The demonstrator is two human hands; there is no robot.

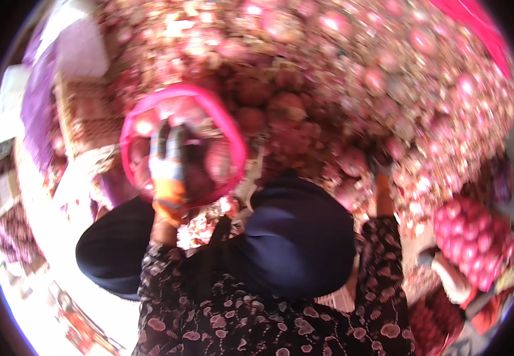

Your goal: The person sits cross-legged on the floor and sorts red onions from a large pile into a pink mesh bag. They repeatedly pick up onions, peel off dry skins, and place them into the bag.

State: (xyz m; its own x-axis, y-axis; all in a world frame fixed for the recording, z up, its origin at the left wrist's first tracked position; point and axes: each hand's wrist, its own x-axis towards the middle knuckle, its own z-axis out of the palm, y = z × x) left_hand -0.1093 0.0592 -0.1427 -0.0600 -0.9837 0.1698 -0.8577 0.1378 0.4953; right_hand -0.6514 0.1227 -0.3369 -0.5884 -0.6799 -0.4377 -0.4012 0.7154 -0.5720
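Note:
My left hand (168,167), in a grey and orange work glove, is inside a round container with a pink rim (238,153), over the red onions (218,162) in it. Its fingers point away from me; whether they grip an onion cannot be told. My right hand (379,167), also gloved, reaches down at the edge of the large onion pile (350,107), right of my knee. Its fingers are blurred and dark among the onions, so their hold is hidden.
A woven basket (68,111) stands at the left beside purple sacking (39,107). At the right lies a pink mesh sack full of onions (470,236), next to another person's arm (450,276). Pink cloth or netting (479,26) edges the pile at the upper right.

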